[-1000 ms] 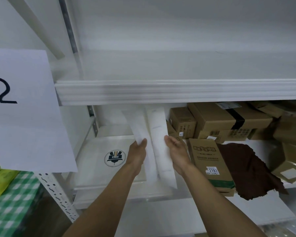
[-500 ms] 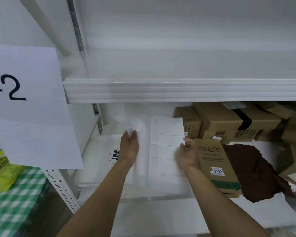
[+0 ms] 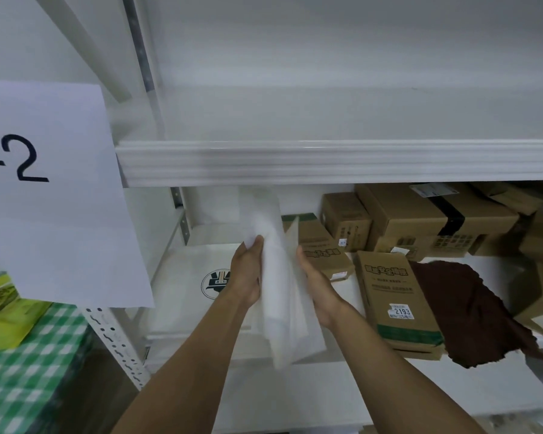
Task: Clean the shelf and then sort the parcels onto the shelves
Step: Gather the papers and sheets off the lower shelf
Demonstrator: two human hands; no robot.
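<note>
Turned since half a second ago, the soft white parcel (image 3: pixel 279 296) that faced us broad and flat now stands nearly edge-on. Our two hands have closed in on it, and a cardboard box (image 3: pixel 322 245) shows behind it.

At far left a paper sign (image 3: pixel 44 195) marked "-2" hangs in front of the rack, above a yellow-green packet (image 3: pixel 3 317) and a green checked cloth (image 3: pixel 29 377). Beside them rises the rack's perforated white post (image 3: pixel 116 346).

On the lower shelf (image 3: pixel 355 296) a flat white parcel (image 3: pixel 182 296) with a round logo lies at the left end. Our left hand (image 3: pixel 246 277) is over it, its fingers (image 3: pixel 257 244) pinching the soft white parcel's upper left corner.

We hold that parcel upright and slightly tilted above the lower shelf, between both hands, with its top reaching under the upper shelf (image 3: pixel 326 162). Our right hand (image 3: pixel 318 286) lies against its right side, thumb up. Whether those fingers curl round it we cannot tell.

Just right of that hand a tall brown box (image 3: pixel 395 296) labelled 2193 lies on the lower shelf. Beside it is a dark brown cloth (image 3: pixel 474 311) whose edge hangs over the shelf front. More cardboard boxes (image 3: pixel 420 214), one bound with black tape, are stacked at the back and right.
</note>
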